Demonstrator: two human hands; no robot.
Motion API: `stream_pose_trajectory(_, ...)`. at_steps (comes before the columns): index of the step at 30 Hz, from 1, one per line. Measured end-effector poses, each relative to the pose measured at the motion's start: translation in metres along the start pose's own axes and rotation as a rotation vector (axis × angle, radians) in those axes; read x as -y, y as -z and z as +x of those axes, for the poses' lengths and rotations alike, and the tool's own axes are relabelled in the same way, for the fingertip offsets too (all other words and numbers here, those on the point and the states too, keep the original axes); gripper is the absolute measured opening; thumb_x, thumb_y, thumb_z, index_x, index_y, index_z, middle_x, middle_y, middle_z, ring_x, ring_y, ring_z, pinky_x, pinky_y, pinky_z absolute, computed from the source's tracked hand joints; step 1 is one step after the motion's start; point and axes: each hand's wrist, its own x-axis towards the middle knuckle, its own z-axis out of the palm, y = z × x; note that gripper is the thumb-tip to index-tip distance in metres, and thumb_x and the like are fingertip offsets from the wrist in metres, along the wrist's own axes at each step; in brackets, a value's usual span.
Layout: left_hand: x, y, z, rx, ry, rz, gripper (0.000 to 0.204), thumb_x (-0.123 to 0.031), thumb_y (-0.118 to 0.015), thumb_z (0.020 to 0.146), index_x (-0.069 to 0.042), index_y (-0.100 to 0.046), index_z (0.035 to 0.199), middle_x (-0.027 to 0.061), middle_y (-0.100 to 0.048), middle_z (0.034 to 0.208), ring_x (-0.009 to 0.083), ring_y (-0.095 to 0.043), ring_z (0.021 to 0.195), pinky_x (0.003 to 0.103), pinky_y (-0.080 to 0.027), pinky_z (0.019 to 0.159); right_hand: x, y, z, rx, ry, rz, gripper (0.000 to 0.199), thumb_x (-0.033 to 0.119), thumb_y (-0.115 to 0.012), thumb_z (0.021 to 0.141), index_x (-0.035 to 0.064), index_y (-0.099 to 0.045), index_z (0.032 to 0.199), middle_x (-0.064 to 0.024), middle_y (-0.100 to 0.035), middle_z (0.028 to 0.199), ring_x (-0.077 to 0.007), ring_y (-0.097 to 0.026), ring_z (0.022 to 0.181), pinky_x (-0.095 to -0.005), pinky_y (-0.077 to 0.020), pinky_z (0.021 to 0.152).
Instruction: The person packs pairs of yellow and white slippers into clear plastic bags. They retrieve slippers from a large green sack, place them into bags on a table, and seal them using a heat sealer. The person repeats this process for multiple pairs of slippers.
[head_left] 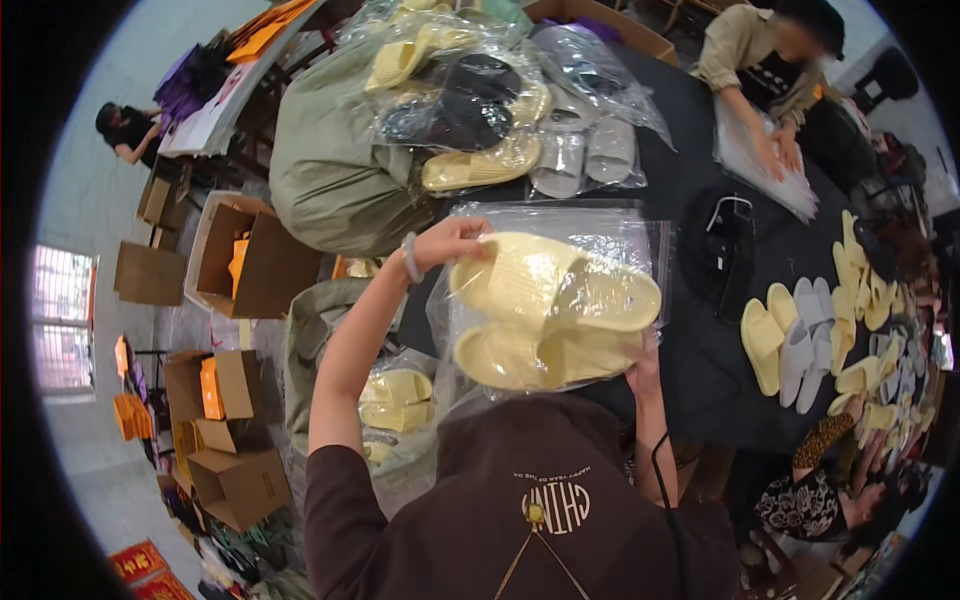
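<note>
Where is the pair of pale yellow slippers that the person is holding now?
In the head view the pale yellow slippers sit at the centre, held between the left hand and the right hand, against a clear plastic bag over the black table.

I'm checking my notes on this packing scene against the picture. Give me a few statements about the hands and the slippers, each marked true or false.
1. The left hand grips the pale yellow slippers at their upper left end. True.
2. The slippers are black. False: they are pale yellow.
3. The right hand is at the pair's lower right edge. True.
4. A clear plastic bag lies on the dark table behind the pair. True.
5. The grey and yellow slippers at the right are sealed in a bag. False: they lie loose in rows on the table.
</note>
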Motion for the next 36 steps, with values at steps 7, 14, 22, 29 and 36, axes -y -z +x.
stream_pose_trajectory(7, 0.065, 0.004, 0.09, -0.646, -0.248, 1.124, 0.043, -0.037, -0.066, 0.077, -0.007, -0.059, 0.108, 0.0102, -0.064, 0.098, 0.0273, -0.061, 0.092, 0.039, -0.047, 0.081, -0.051, 0.076, -0.011, -0.583, 0.05, -0.874, 0.055, 0.003, -0.052, 0.082, 0.0, -0.034, 0.134, -0.0169, -0.038, 0.134, -0.0281, -0.048, 0.115, -0.0335, -0.0424, 0.091)
stream_pose_trajectory(14, 0.139, -0.052, 0.011, -1.185, -0.031, 0.656, 0.04, -0.026, -0.063, 0.082, 0.003, -0.052, 0.107, 0.0217, -0.056, 0.097, 0.0371, -0.052, 0.096, 0.04, -0.042, 0.083, -0.017, 0.038, 0.014, -0.529, 0.24, -0.976, 0.037, 0.026, -0.046, 0.094, -0.0027, -0.054, 0.115, -0.0148, -0.058, 0.111, -0.0243, -0.055, 0.105, -0.0319, -0.043, 0.088)
stream_pose_trajectory(22, 0.173, -0.147, -0.064, -0.918, 0.544, 0.288, 0.039, -0.032, -0.057, 0.088, 0.004, -0.052, 0.102, 0.018, -0.063, 0.079, 0.0299, -0.062, 0.067, 0.04, -0.048, 0.062, -0.027, 0.055, 0.048, -0.25, -0.193, -1.077, 0.039, 0.032, -0.059, 0.087, -0.003, -0.058, 0.106, -0.0089, -0.061, 0.092, -0.0134, -0.056, 0.082, -0.0258, -0.0432, 0.072)
stream_pose_trajectory(29, 0.203, -0.137, -0.069, -1.058, 0.37, -0.068, 0.021, -0.02, -0.058, 0.087, 0.0, -0.055, 0.092, 0.0082, -0.063, 0.065, 0.0144, -0.058, 0.045, 0.027, -0.045, 0.042, 0.008, 0.045, 0.047, -0.17, -0.176, -0.585, 0.019, 0.016, -0.056, 0.089, -0.0005, -0.061, 0.097, -0.0005, -0.057, 0.067, -0.0075, -0.053, 0.057, -0.0199, -0.0398, 0.052)
stream_pose_trajectory(36, 0.226, -0.139, -0.06, -1.111, 0.483, 0.246, 0.03, -0.03, -0.051, 0.09, -0.001, -0.054, 0.088, 0.0147, -0.064, 0.068, 0.032, -0.064, 0.062, 0.041, -0.048, 0.058, 0.008, 0.062, 0.069, -0.071, -0.443, -0.263, 0.031, 0.02, -0.057, 0.088, -0.0001, -0.057, 0.112, -0.0028, -0.059, 0.068, -0.0085, -0.052, 0.051, -0.0216, -0.0397, 0.046)
